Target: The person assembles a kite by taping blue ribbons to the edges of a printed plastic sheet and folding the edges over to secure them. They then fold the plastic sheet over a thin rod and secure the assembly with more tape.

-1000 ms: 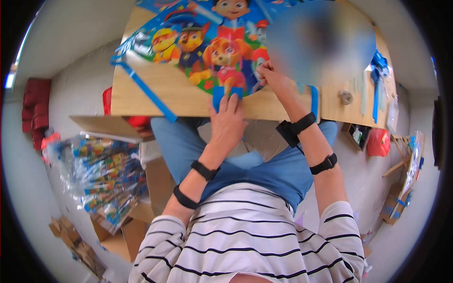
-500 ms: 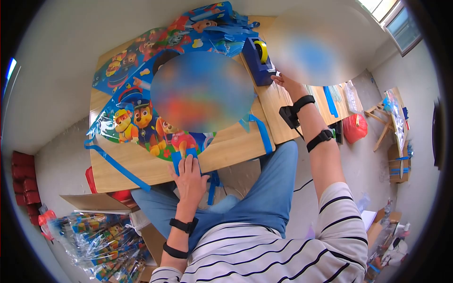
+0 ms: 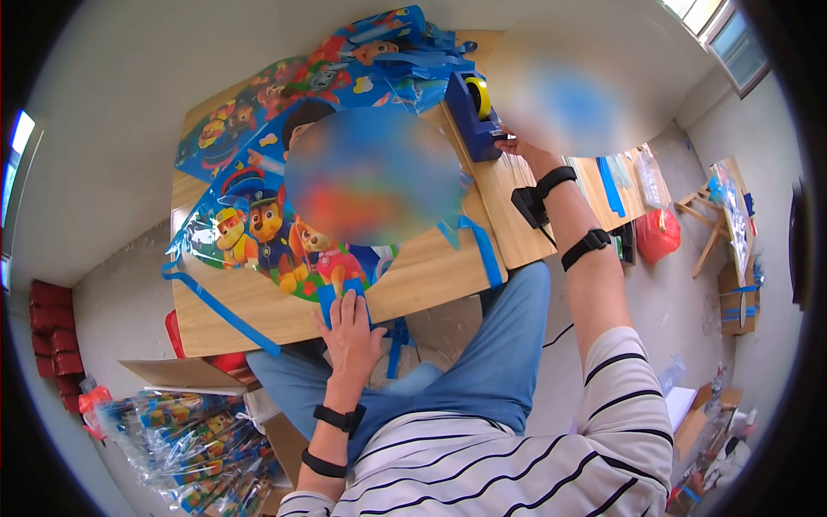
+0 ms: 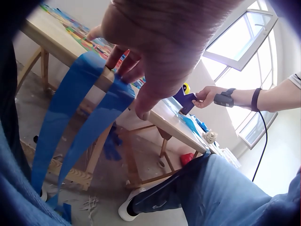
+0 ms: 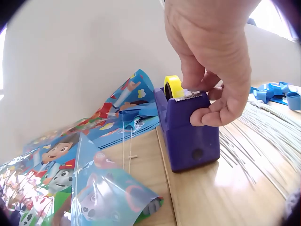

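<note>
A printed plastic sheet (image 3: 267, 220) with cartoon dogs, shaped like a kite, lies across the wooden table. At its lower tip my left hand (image 3: 351, 334) presses blue ribbon strips (image 4: 70, 106) down by the table edge with outstretched fingers; their tails hang below the edge. My right hand (image 5: 216, 61) is at the front of a purple-blue tape dispenser (image 5: 188, 141). Its index finger lies over the serrated cutter and its thumb is just below, pinching the tape end there, largely hidden by the fingers. A yellow roll (image 5: 174, 87) sits in the dispenser.
More printed sheets (image 3: 379, 47) and ribbons are heaped at the table's back. Thin white rods (image 5: 263, 127) lie right of the dispenser. A blue ribbon (image 3: 220, 310) crosses the left table edge. Bagged printed goods (image 3: 185, 448) stand on the floor at left; a red bag (image 3: 657, 235) is at right.
My right hand has gone from near the sheet's right edge out to the tape dispenser and now works at its cutter. The left hand stays on the ribbon strips. The head view has swung right.
</note>
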Tool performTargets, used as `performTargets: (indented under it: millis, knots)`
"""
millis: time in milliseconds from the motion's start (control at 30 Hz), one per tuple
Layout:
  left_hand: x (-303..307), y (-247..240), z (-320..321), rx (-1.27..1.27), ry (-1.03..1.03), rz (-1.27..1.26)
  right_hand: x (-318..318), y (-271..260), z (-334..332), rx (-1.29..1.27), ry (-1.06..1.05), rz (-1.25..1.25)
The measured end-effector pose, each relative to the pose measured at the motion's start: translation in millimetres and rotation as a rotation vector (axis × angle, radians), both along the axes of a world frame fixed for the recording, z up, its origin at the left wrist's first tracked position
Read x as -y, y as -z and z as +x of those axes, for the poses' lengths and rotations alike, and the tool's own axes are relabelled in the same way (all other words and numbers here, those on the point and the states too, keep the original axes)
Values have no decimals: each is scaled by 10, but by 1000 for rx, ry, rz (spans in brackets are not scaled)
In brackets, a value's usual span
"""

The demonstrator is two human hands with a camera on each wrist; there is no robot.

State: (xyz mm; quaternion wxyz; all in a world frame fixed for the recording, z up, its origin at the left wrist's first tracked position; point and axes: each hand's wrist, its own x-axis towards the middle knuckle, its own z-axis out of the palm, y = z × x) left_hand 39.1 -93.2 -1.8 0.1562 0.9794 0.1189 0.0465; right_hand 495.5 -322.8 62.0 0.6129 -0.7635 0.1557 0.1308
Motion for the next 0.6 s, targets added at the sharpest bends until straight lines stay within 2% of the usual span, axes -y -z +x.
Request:
performTargets:
  millis: [167,267,300,400,467,533,600]
  knots:
    - [5,7,3,-11,-4,6,246,202,-262,82,-38,261]
    - [4,15,3,-21,-3,13,246,311,-445,-25,-24,380]
    - [7,15,5,-22,-2,16,301,414,-446,-146,-21,528]
    - [3,20,8,-20,-8,21,301,612,-640,-214,145,780]
    - [7,30,-2,-22,-10,19,358,776,-556,-231,195,762]
    - [10,31,-9,-22,-10,20,382,731,-570,-202,227,687]
    - [13,33,1,-18,-11,19,399,581,-572,-153,169,629]
